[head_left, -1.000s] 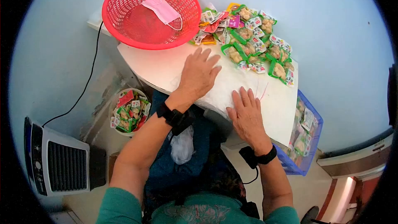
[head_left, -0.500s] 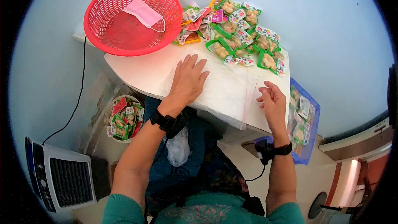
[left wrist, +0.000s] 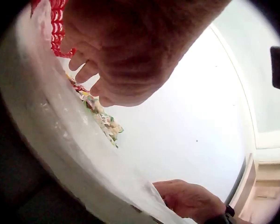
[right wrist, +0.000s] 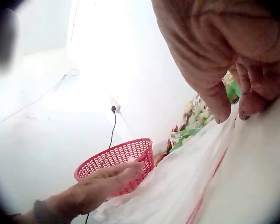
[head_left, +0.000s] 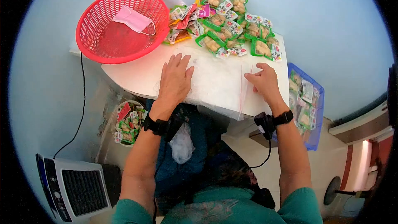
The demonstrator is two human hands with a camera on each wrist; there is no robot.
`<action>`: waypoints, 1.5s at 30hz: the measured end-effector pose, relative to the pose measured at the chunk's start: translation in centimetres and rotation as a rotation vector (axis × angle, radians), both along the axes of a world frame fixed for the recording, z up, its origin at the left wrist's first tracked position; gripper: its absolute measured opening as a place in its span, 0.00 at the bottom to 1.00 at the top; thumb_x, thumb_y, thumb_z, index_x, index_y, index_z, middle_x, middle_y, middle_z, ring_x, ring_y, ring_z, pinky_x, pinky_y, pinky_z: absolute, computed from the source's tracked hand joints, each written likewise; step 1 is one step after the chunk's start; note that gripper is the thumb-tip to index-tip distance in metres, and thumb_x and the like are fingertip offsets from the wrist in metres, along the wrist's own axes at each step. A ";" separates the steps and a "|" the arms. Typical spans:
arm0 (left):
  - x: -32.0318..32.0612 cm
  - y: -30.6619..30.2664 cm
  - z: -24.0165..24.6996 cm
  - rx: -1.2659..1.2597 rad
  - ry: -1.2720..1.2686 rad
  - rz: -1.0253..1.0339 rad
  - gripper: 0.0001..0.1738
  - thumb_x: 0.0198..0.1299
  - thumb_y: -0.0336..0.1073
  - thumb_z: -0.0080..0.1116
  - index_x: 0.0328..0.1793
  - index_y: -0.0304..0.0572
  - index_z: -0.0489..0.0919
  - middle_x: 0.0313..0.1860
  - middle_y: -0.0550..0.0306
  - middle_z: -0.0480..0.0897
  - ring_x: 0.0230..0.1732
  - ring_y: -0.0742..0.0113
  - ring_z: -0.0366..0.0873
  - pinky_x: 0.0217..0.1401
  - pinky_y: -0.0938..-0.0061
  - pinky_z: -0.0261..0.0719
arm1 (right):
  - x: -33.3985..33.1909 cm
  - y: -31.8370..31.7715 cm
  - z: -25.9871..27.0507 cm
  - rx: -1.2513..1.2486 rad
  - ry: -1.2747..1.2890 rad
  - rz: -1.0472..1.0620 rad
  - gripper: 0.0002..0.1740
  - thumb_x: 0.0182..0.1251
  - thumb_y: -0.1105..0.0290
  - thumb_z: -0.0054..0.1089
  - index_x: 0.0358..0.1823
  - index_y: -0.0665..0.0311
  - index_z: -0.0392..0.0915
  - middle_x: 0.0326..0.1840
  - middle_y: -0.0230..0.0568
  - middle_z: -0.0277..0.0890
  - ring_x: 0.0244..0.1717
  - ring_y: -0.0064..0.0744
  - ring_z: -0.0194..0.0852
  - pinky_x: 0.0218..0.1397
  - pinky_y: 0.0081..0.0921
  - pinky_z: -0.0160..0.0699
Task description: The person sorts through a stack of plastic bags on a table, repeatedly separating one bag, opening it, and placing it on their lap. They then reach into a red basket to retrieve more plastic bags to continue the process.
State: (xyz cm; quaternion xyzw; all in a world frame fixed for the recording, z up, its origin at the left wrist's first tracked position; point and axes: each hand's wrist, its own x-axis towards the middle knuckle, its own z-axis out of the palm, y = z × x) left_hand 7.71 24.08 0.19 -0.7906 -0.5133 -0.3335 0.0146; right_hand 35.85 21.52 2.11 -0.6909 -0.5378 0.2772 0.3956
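Plastic bag: a clear bag is laid flat on the white desk, between the two hands and just in front of the snack packets.
Long axis: it is stretched from left to right across the desk, as seen by the person.
Direction: the end with the red zip strip is turned to the right, and the strip itself is run from the far side towards the near side.
Near edge: the bag's front margin is hung a little over the desk's front edge.
Left hand: it is laid palm down on the left part of the bag, the fingers straight and slightly spread; nothing is gripped.
Right hand: it is set at the strip end, the fingers curled, with thumb and fingertips closed on the bag's plastic there.
Snack packets: a heap of green and red packets is piled along the far edge.
Red basket: it is stood at the far left of the desk, with a pink face mask inside.
Blue crate: it is placed below the desk's right end, with packets in it.
White bucket: it is on the floor at the left, with packets in it.
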 end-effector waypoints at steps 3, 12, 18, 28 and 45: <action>-0.2 0.2 -1.1 -0.064 -0.013 -0.029 0.22 0.68 0.38 0.51 0.65 0.37 0.72 0.65 0.37 0.72 0.68 0.35 0.66 0.69 0.44 0.62 | 0.3 0.7 -0.9 0.005 0.058 0.007 0.34 0.51 0.71 0.71 0.60 0.81 0.70 0.29 0.46 0.81 0.18 0.30 0.78 0.19 0.25 0.75; -0.2 -0.1 -1.1 -0.022 -0.003 -0.003 0.21 0.67 0.35 0.50 0.63 0.34 0.73 0.64 0.32 0.72 0.66 0.37 0.68 0.70 0.55 0.65 | -0.8 0.7 0.6 0.234 -0.027 -0.019 0.30 0.50 0.73 0.66 0.57 0.76 0.73 0.28 0.45 0.82 0.28 0.33 0.82 0.35 0.29 0.80; -0.1 -0.4 -0.9 -0.071 0.040 0.030 0.20 0.67 0.35 0.50 0.63 0.36 0.73 0.64 0.34 0.73 0.66 0.38 0.68 0.70 0.52 0.65 | -0.8 2.3 0.9 0.203 -0.035 0.018 0.25 0.50 0.75 0.61 0.54 0.74 0.77 0.28 0.48 0.82 0.32 0.38 0.83 0.40 0.31 0.80; -0.4 -0.2 -2.1 -0.056 0.106 0.104 0.18 0.64 0.35 0.53 0.59 0.36 0.74 0.61 0.39 0.74 0.66 0.38 0.68 0.68 0.43 0.63 | -0.5 4.0 -1.4 0.214 -0.191 -0.001 0.24 0.51 0.74 0.60 0.53 0.72 0.78 0.30 0.53 0.82 0.36 0.49 0.84 0.45 0.39 0.80; 0.5 -1.2 -2.7 0.003 0.065 0.170 0.18 0.63 0.36 0.53 0.57 0.35 0.73 0.63 0.39 0.72 0.66 0.37 0.67 0.67 0.40 0.62 | -6.0 -0.8 -2.5 0.250 -0.803 0.482 0.41 0.72 0.48 0.49 0.71 0.77 0.57 0.75 0.69 0.51 0.77 0.64 0.46 0.77 0.53 0.49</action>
